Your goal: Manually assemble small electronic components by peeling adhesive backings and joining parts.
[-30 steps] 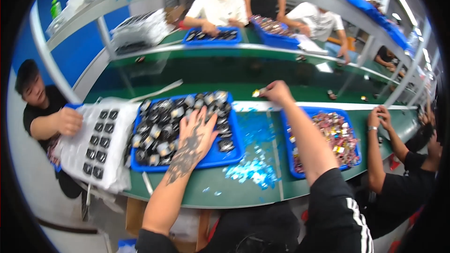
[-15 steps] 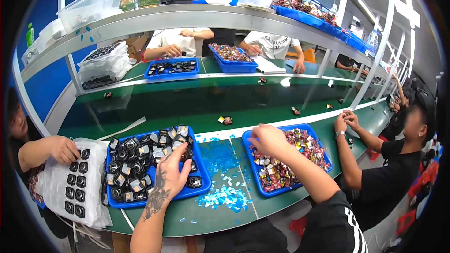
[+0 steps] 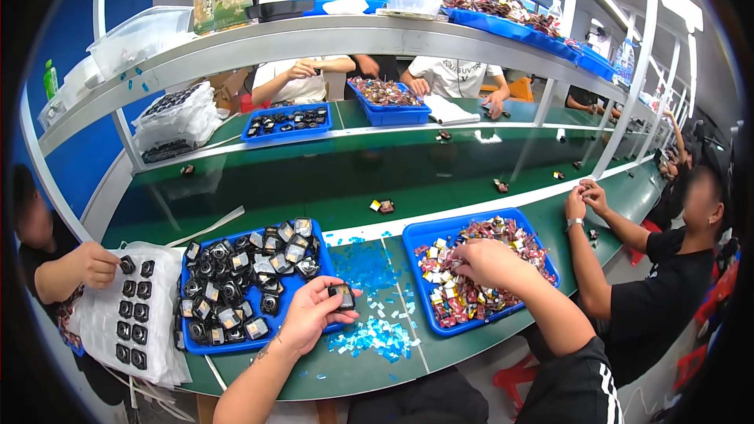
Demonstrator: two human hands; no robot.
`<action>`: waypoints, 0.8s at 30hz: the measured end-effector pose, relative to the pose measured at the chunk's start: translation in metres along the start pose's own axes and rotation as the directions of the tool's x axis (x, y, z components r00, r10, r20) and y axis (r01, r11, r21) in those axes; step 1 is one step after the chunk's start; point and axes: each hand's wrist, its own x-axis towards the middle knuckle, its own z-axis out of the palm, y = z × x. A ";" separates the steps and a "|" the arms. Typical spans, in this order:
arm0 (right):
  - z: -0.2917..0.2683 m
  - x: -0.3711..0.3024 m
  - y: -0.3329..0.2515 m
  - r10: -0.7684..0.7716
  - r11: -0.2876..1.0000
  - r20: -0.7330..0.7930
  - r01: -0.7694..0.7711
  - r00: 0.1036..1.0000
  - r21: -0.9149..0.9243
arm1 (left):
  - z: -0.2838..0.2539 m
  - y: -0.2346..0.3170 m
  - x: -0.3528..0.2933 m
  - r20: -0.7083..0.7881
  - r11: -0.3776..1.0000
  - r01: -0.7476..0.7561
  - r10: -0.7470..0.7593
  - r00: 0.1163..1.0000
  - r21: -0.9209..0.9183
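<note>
My left hand (image 3: 309, 316) grips a small black square housing (image 3: 342, 297) between thumb and fingers, just off the right edge of a blue tray (image 3: 322, 242). Many similar black housings (image 3: 228, 286) with round rings and pale square faces fill that tray. Over at the other blue tray (image 3: 424, 310), my right hand (image 3: 493, 265) reaches down, its fingertips bent together at the heap of small red and yellow parts (image 3: 477, 296). Whatever those fingertips hold is too small to make out.
Blue film bits (image 3: 377, 338) are scattered between the trays. A white moulded sheet (image 3: 118, 306) with black housings lies left, under a co-worker's hand (image 3: 94, 265). Beyond runs a green belt (image 3: 314, 188) carrying loose parts, below a metal shelf (image 3: 298, 35). Another person (image 3: 652, 267) sits right.
My left hand has come from above the left tray to its right edge, now with a black housing. My right hand has lowered onto the parts heap.
</note>
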 end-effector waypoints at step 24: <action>0.020 -0.035 -0.079 0.039 0.617 -0.382 0.279 0.923 0.736 | 0.018 -0.006 -0.008 0.085 0.841 -0.256 0.246 0.966 0.477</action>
